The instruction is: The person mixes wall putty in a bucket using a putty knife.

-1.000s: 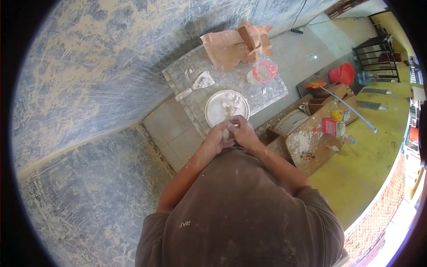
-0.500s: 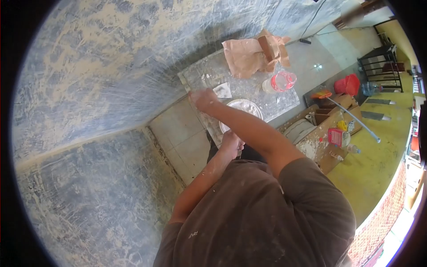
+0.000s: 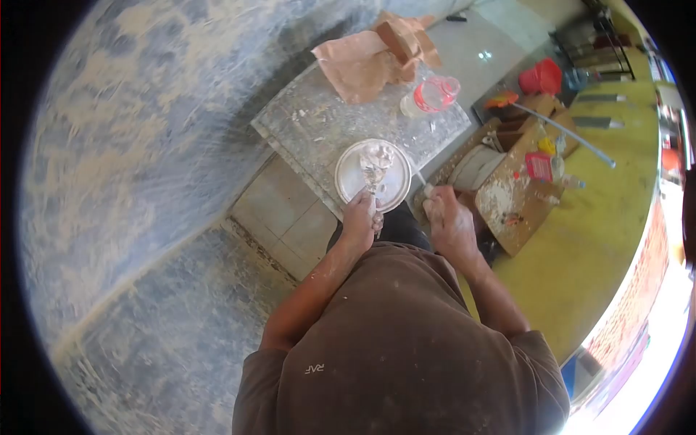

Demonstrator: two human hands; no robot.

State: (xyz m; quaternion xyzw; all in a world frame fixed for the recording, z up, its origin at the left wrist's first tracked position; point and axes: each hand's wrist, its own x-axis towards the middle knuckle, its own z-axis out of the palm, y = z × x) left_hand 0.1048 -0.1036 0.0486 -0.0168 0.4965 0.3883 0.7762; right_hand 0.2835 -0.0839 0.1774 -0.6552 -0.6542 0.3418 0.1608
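My left hand (image 3: pixel 359 221) is closed round the handle of a putty knife (image 3: pixel 374 172), its blade loaded with wet whitish filler. That blade lies over a round white bucket (image 3: pixel 338 174) with filler smeared about its top. To the right of the bucket, my right hand (image 3: pixel 451 221) grips a second putty knife (image 3: pixel 419 175). Its thin blade appears almost edge-on and points up towards the bucket's rim. Whitish residue coats both hands.
A spattered grey table (image 3: pixel 290 130) bears crumpled brown paper (image 3: pixel 355 69) and a clear plastic bottle (image 3: pixel 431 96) with a red band. Patchy grey wall (image 3: pixel 145 145) rises at the left. Cardboard boxes (image 3: pixel 507 217), a red bucket (image 3: pixel 540 76) and a blue-handled tool (image 3: pixel 573 134) lie at the right.
My right hand has swung from the table's left side, across the bucket, to its right with its putty knife. The left hand's loaded blade now shows over the bucket. The view has shifted.
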